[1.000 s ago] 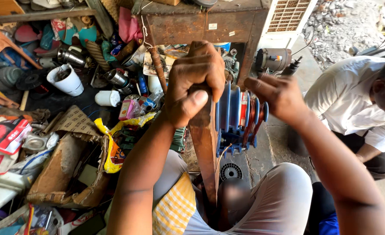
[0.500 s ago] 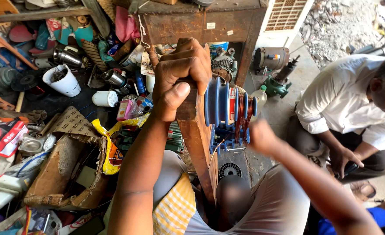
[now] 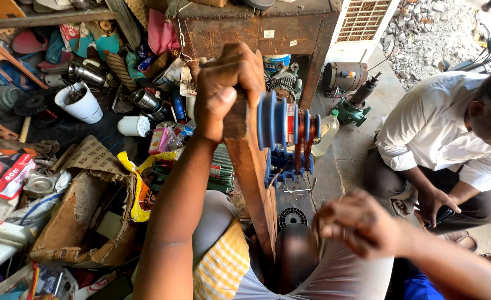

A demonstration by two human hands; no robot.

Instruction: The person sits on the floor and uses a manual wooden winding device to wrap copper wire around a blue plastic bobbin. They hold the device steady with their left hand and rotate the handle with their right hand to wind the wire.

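My left hand (image 3: 226,89) is clenched round the top end of an upright wooden board (image 3: 254,183) that stands between my knees. A blue stepped winding former (image 3: 281,119) is fixed to the board's right side, and turns of copper wire (image 3: 302,130) sit in its grooves. My right hand (image 3: 362,225) is low at the right, over my knee and well below the former. Its fingers are curled and blurred. I cannot tell whether they pinch anything.
A person in a white shirt (image 3: 434,128) crouches at the right. A rusty metal table (image 3: 256,28) stands behind, with a motor (image 3: 342,75), a green pump (image 3: 348,108) and a plastic bottle (image 3: 326,130) beside it. A torn cardboard box (image 3: 79,216), a white cup (image 3: 81,103) and clutter fill the left floor.
My right hand has left the blue former and dropped down to the right, over my knee. The left hand keeps its grip on the board's top.
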